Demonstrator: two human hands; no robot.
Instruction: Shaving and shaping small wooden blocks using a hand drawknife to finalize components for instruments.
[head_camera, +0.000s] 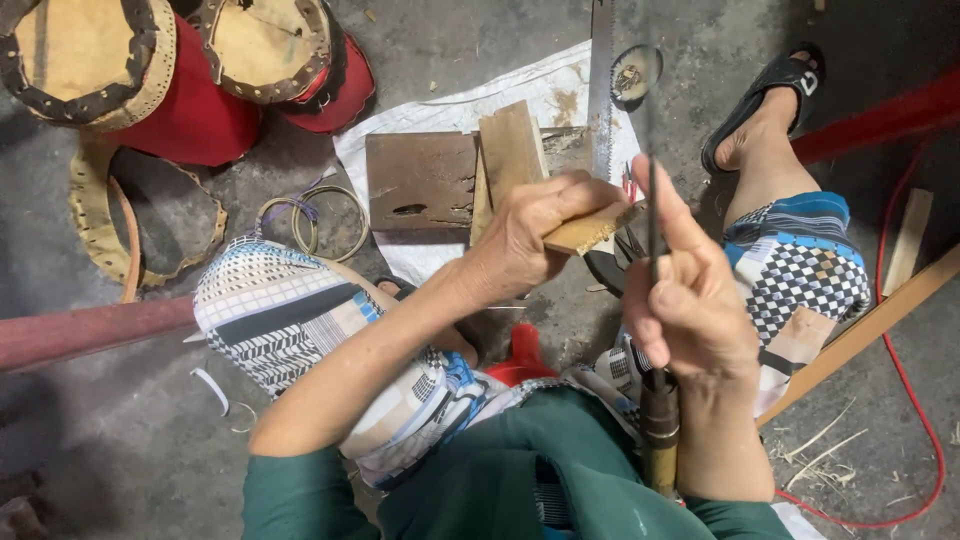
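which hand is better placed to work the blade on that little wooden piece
Right, most likely. The right hand already grips the thin dark blade by its wooden handle, the tip close to the small wooden piece. The left hand is occupied holding that piece steady.

drum (85, 60) cut by frame edge, tool's handle (660, 430) partly behind right hand (690, 310)
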